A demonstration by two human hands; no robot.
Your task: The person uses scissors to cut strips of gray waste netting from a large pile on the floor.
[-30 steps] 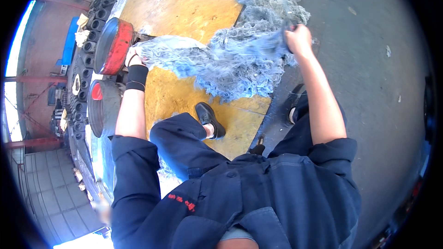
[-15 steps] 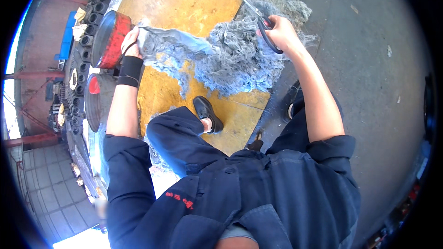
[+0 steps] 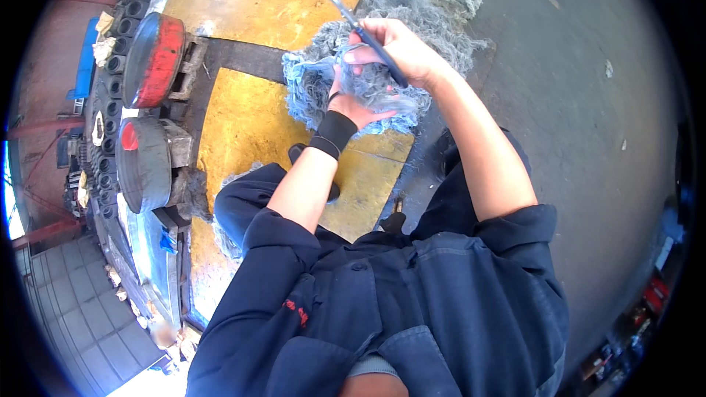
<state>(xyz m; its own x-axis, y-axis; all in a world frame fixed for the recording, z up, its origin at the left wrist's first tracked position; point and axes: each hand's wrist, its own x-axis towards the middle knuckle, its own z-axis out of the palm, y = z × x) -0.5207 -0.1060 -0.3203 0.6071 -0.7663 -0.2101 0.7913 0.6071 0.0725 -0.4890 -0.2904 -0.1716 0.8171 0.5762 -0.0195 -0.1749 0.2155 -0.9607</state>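
A heap of tangled blue-grey yarn waste [image 3: 305, 81] lies in front of me, trailing toward the far right. My left hand [image 3: 357, 109], with a black wrist wrap, is pushed into its near side. Thumb and forefinger spread around a bunch of the strands; the other fingers are partly hidden. Just beyond it, my right hand [image 3: 397, 48] is closed around the dark handles of a pair of scissors [image 3: 334, 4]. Their blades point up and to the left, above the yarn, and look closed. The right fingertips are close to the strands by my left hand.
Yellow worn plates [image 3: 250, 121] cover the ground ahead, with grey floor [image 3: 588, 103] at right. At left stand a red-and-black round drum [image 3: 163, 59] and a dark one [image 3: 147, 165] on blocks. Behind them run rows of dark tubular parts [image 3: 114, 66].
My left hand has swung right from beside the red drum to the heap, bringing the stretched-out end of the yarn in. My right hand with the scissors has shifted left.
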